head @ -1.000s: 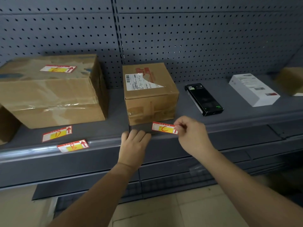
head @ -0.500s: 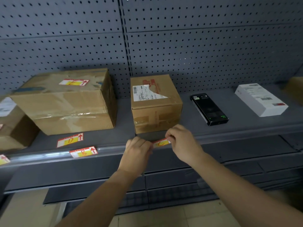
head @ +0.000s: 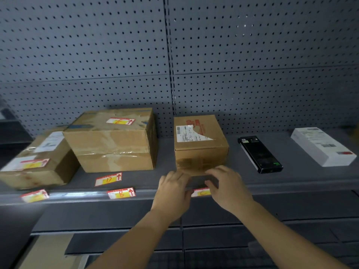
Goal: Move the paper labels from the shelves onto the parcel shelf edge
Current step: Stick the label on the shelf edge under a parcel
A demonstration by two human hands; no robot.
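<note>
Label C lies along the shelf edge, straight in front of the small cardboard box. Both hands are on it: the left hand covers its left end with fingers curled down, the right hand covers its right end with fingers bent over the lip. Only the yellow middle strip shows between them; whether either hand pinches the paper or just presses it I cannot tell.

Left along the same edge sits label B, and further left another label, its letter blurred. Just behind the edge, on the shelf surface, label D lies near the front of the large cardboard box. Label E is on that box's top. At the far left, a flatter box carries one more red-and-yellow label, too smeared to read.

Right of the small box lie a black device, then a white box. A grey pegboard wall rises at the back.
</note>
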